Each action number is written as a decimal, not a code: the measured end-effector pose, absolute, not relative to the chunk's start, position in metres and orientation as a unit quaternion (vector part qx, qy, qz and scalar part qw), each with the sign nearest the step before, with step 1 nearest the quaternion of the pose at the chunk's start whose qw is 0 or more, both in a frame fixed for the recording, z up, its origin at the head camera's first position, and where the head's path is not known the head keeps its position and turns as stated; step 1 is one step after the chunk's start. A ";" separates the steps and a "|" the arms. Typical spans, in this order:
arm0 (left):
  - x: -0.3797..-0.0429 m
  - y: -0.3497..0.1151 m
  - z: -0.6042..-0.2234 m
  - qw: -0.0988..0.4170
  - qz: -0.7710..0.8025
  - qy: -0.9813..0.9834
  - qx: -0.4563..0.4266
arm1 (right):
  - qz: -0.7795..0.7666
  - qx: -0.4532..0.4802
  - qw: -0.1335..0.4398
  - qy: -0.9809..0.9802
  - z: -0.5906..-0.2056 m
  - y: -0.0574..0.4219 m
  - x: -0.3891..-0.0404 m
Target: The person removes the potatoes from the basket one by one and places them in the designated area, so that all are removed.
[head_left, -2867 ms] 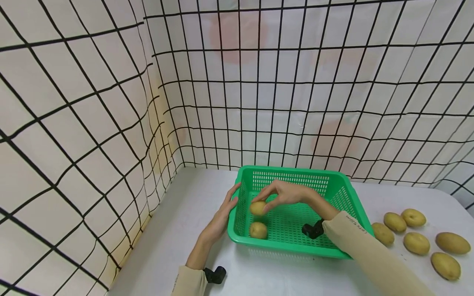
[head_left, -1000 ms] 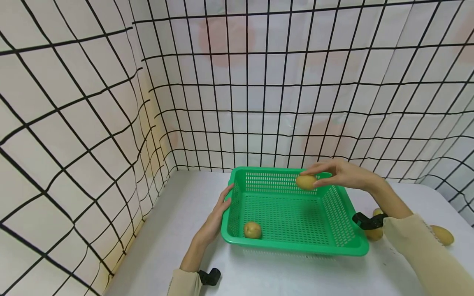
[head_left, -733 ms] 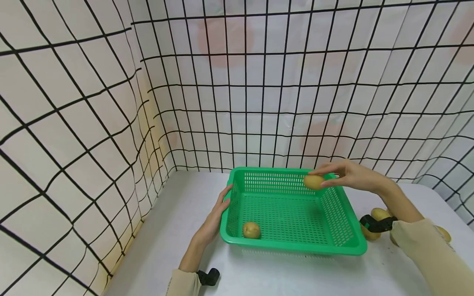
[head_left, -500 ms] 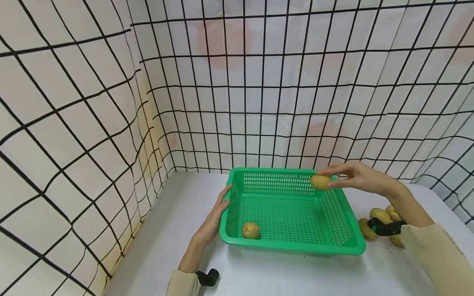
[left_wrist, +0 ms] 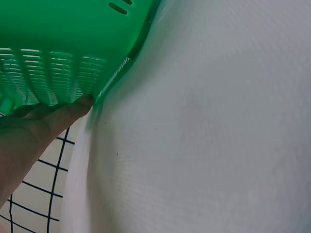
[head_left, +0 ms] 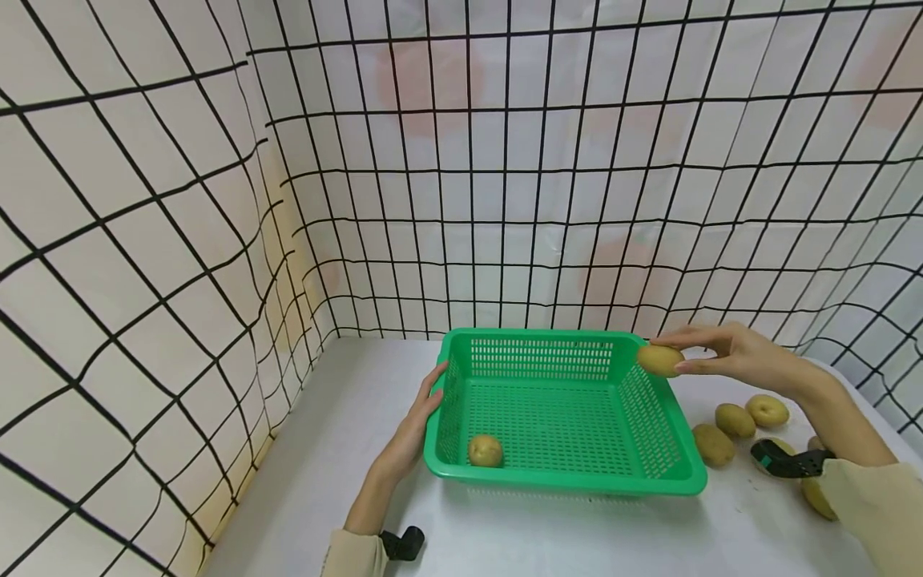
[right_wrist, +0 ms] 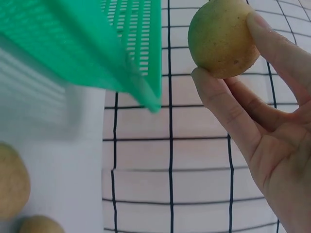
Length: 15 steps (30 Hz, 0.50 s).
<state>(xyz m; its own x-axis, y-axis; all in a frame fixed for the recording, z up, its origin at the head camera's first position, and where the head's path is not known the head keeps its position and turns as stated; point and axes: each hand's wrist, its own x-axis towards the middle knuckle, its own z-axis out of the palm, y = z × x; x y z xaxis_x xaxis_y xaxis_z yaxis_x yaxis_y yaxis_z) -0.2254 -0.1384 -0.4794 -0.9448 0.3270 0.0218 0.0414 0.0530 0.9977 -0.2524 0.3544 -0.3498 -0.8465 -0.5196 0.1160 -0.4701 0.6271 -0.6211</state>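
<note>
My right hand (head_left: 753, 362) pinches a yellow-brown potato (head_left: 659, 361) between thumb and fingertips. It holds the potato high, over the far right corner of a green perforated plastic basket (head_left: 558, 482). In the right wrist view the potato (right_wrist: 221, 41) shows a greenish side and hangs clear of the basket rim. Another potato (head_left: 485, 451) lies inside the basket, at the near left corner. My left hand (head_left: 405, 437) rests against the basket's left side with its fingers fairly straight. In the left wrist view a fingertip (left_wrist: 85, 102) touches the green side wall.
Several potatoes (head_left: 735, 421) lie on the white table (head_left: 519, 537) to the right of the basket, some partly hidden by my right forearm. A black grid net (head_left: 505, 220) hangs in front of white walls at the back and left. Each wrist wears a small black camera (head_left: 404, 543).
My right hand has lifted a potato from the basket's left part and carried it right to the far right corner. The left hand stays at the basket's side. The view shifts slightly.
</note>
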 end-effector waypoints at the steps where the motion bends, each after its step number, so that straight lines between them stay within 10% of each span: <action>1: -0.225 -0.138 -0.479 0.105 0.677 0.717 0.129 | -0.330 -0.267 0.035 0.904 -0.351 0.358 -0.251; 15: -0.225 -0.138 -0.480 0.105 0.676 0.717 0.134 | -0.313 -0.183 0.029 0.932 -0.372 0.405 -0.230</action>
<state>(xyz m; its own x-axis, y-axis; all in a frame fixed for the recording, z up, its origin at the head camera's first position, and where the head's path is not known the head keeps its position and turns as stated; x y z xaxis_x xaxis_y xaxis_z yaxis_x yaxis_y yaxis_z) -0.2253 -0.1379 -0.4798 -0.9422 0.3337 0.0299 0.0494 0.0501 0.9975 -0.2297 0.4049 -0.3721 -0.9317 -0.3582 0.0604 -0.3220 0.7374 -0.5937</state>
